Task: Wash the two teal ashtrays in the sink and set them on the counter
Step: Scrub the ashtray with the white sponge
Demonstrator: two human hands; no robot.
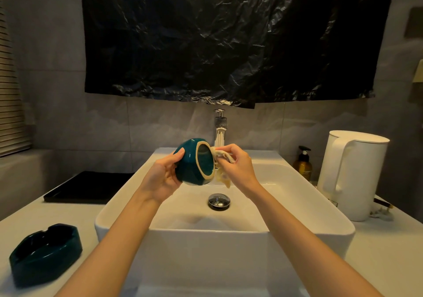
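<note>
Over the white sink [128, 193], my left hand [163, 177] grips a teal ashtray [190, 170] turned on its side, its unglazed base ring facing me. My right hand [238, 166] pinches a pale cloth [223, 156] against the ashtray's right edge; part of the cloth hangs down below. A second teal ashtray [45, 254] sits upright on the counter at the lower left, apart from both hands.
The chrome faucet [220, 127] stands behind the sink, the drain plug [218, 201] in the basin. A black tray [89, 188] lies on the left counter. A white kettle [352, 175] and an amber pump bottle [303, 164] stand at the right.
</note>
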